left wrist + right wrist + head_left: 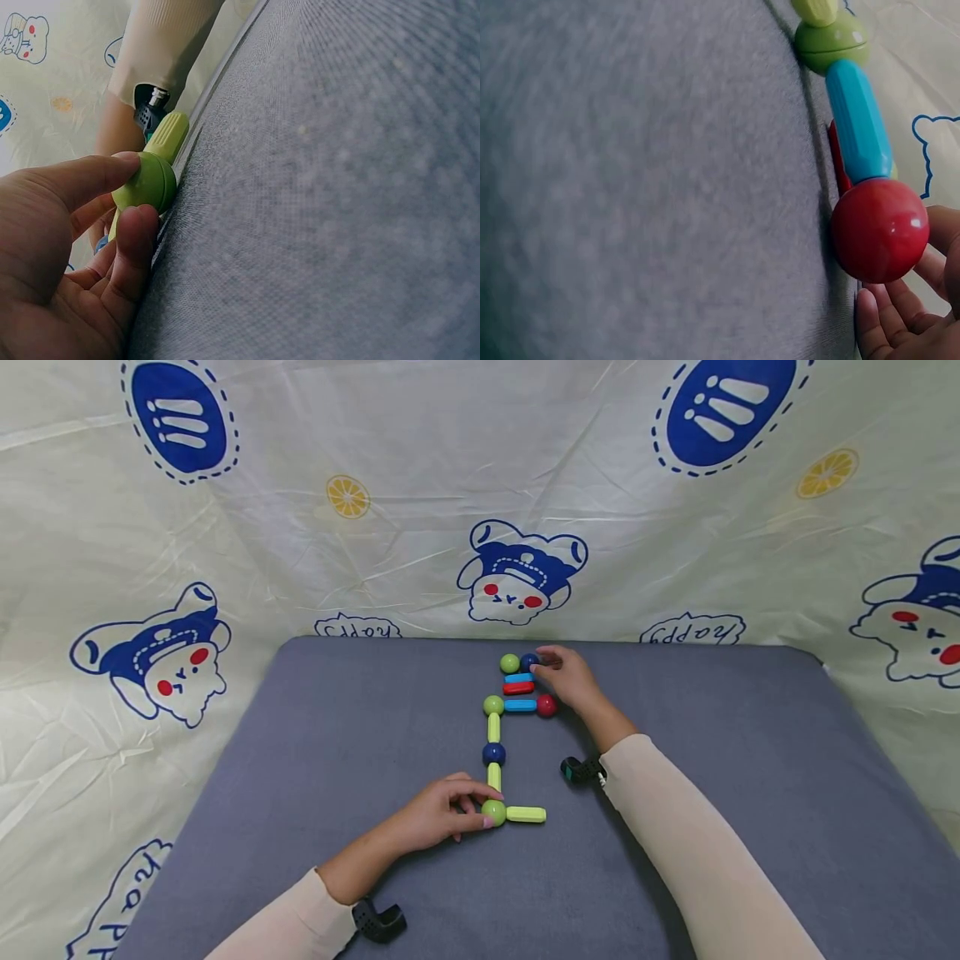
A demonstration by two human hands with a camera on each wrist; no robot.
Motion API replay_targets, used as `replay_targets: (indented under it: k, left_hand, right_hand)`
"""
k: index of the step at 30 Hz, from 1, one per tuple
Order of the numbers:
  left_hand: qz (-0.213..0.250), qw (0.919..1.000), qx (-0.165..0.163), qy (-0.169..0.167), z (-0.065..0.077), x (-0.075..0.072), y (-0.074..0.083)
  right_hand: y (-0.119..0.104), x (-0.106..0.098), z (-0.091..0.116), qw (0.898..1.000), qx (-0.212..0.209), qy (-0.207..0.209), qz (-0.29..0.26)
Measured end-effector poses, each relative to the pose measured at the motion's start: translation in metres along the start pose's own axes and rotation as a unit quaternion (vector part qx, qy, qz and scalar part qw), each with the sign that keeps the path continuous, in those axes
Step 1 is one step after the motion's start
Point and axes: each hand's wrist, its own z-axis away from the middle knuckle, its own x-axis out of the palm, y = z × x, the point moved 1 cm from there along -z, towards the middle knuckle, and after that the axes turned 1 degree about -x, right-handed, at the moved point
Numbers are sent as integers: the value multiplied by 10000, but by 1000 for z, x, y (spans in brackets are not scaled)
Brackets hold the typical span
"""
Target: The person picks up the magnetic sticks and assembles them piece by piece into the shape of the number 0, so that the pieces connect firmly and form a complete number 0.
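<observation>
Two hands are noted in the head view. The near green ball [494, 812] is pinched between thumb and finger of the left hand [438, 810]; a yellow rod [526, 814] lies against its right side. The far blue ball [529, 662], at the table's far edge, is touched by the right hand [570, 675]; whether it is clamped cannot be told.

In the left wrist view, the green ball is judged light, stiff and smooth, liable to roll; a hold across its middle is advised.

In the right wrist view, the red ball [880, 230] is seen at the end of a blue rod [861, 124], best grasped by its flat sides.
</observation>
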Motion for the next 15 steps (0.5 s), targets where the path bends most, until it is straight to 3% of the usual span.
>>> replay_targets:
  k: [15]
  left_hand:
    - [39,10000,85,-27,1,0,0]
  right_hand:
    - [-7,3,-10,9975,202,-392,559]
